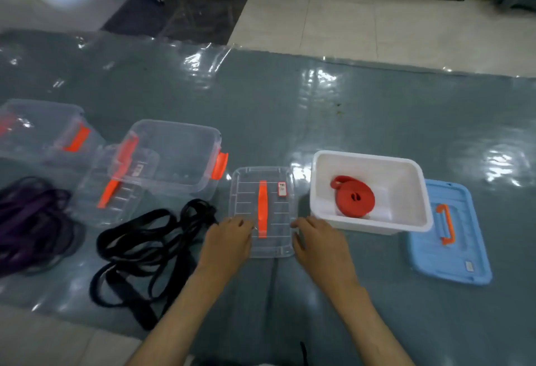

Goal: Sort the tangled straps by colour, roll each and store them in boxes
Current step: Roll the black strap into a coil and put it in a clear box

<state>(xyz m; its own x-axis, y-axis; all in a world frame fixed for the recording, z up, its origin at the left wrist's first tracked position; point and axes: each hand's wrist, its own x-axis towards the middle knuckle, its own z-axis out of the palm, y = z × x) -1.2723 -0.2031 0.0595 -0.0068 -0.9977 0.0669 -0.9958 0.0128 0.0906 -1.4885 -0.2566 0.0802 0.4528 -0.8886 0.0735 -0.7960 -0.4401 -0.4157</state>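
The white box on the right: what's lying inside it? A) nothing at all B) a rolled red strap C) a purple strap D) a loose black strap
B: a rolled red strap lies coiled on the bottom of the white box, while the black straps lie loose outside on the floor.

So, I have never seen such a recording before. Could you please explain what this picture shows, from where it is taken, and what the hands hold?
There is no machine here. A person wears a camera on the head, so the one picture looks down at their own two hands. The left hand and the right hand touch the two sides of a clear lid with an orange handle, lying on a grey mat. To the right stands a white box with a rolled red strap inside, and beside it lies a blue lid. To the left lie loose black straps, purple straps and clear boxes.
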